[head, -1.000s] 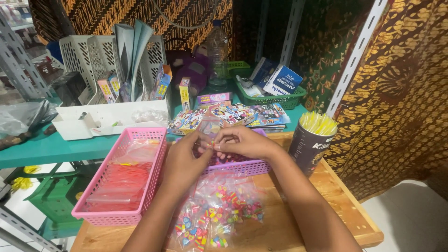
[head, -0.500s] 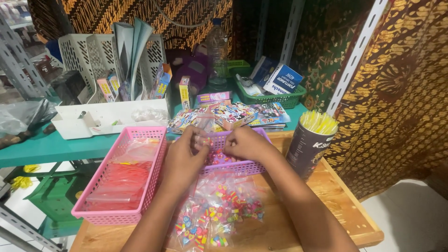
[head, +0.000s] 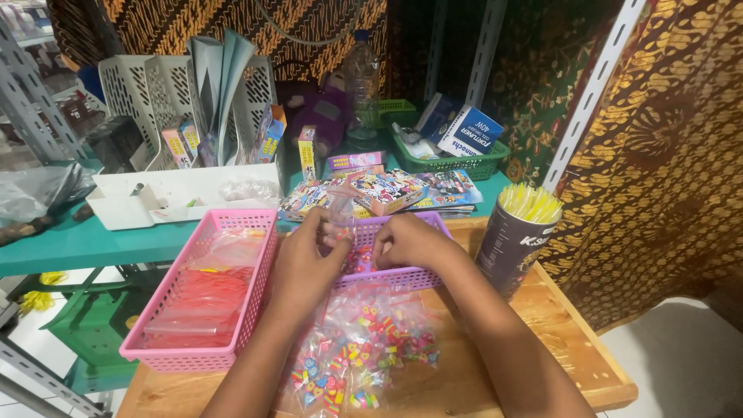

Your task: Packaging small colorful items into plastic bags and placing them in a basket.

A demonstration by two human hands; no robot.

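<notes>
Fingers of L hand (head: 306, 259) pinch small clear bag (head: 340, 207), bag upright, long axis vertical, just above fingertips | R hand (head: 410, 241) curled, fingers down in purple basket (head: 433, 272), grip can't tell | bag nearer L, just left of R | loose bead packets (head: 364, 348) below both wrists

Both forearms enter from 6 o'clock, angled toward 12, converging near frame centre. Left hand (head: 303, 262) back-up, fingers curled, thumb and fingertips (head: 331, 232) pinched together at its 1 o'clock. Right hand (head: 412, 241) back-up, loosely fisted, fingers tucked down at its 9 o'clock side. Hands close, not touching.
</notes>
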